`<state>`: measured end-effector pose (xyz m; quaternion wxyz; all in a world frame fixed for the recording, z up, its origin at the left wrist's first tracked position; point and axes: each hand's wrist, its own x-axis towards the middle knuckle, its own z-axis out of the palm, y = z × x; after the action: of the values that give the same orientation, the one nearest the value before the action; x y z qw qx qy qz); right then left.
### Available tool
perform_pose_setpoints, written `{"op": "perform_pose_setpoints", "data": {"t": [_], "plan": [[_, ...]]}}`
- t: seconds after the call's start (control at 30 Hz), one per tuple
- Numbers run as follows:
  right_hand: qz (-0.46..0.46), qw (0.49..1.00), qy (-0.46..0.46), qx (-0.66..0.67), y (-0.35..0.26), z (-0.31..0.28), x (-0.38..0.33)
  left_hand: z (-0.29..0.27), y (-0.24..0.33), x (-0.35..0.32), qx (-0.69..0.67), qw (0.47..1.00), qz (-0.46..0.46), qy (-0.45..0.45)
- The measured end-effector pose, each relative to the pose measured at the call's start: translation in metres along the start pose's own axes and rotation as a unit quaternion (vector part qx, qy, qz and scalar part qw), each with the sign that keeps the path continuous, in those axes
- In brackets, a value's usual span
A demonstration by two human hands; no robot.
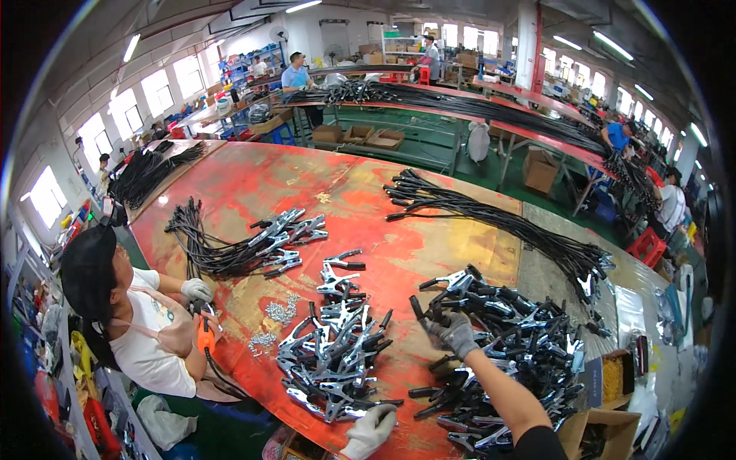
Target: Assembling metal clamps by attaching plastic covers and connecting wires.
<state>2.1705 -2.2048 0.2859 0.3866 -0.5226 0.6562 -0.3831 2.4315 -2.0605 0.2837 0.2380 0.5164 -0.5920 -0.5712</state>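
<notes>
My left hand (pixel 369 431), in a white glove, is at the near edge of the table with its fingers curled in. It is beside the nearest clamp of a heap of silver spring clamps (pixel 334 337) with black handle grips; what its fingers hold, if anything, is hidden. My right hand (pixel 458 335), in a grey glove, reaches over the left side of a larger heap of similar clamps (pixel 521 345). Its fingers are closed around a black-handled spring clamp (pixel 419 310), slightly blurred by motion.
Across the table, a co-worker (pixel 157 330) in gloves holds an orange tool (pixel 205 336). Small metal fasteners (pixel 282 309) lie nearby. Bundles of black cables (pixel 218 249) (pixel 498 222) stretch over the red tabletop (pixel 360 207). Open cardboard boxes (pixel 602 429) stand at the near right.
</notes>
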Motion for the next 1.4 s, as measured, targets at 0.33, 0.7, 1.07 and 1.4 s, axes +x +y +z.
{"op": "perform_pose_setpoints", "data": {"t": [0.33, 0.7, 1.07, 1.4], "plan": [[0.123, 0.938, -0.006, 0.323, -0.071, 0.022, -0.202, 0.033, 0.032, 0.016, -0.255, 0.940, 0.058, -0.219], [0.058, 0.879, 0.184, 0.435, -0.029, 0.034, -0.255, 0.068, 0.035, -0.051, -0.560, 0.758, -0.278, -0.186], [0.124, 0.888, 0.152, 0.417, -0.022, 0.037, -0.273, 0.046, 0.043, -0.064, -0.118, 0.947, -0.067, -0.291], [0.057, 0.882, 0.255, 0.392, -0.035, 0.013, -0.289, 0.063, 0.017, -0.062, 0.152, 0.926, 0.222, -0.265]]}}
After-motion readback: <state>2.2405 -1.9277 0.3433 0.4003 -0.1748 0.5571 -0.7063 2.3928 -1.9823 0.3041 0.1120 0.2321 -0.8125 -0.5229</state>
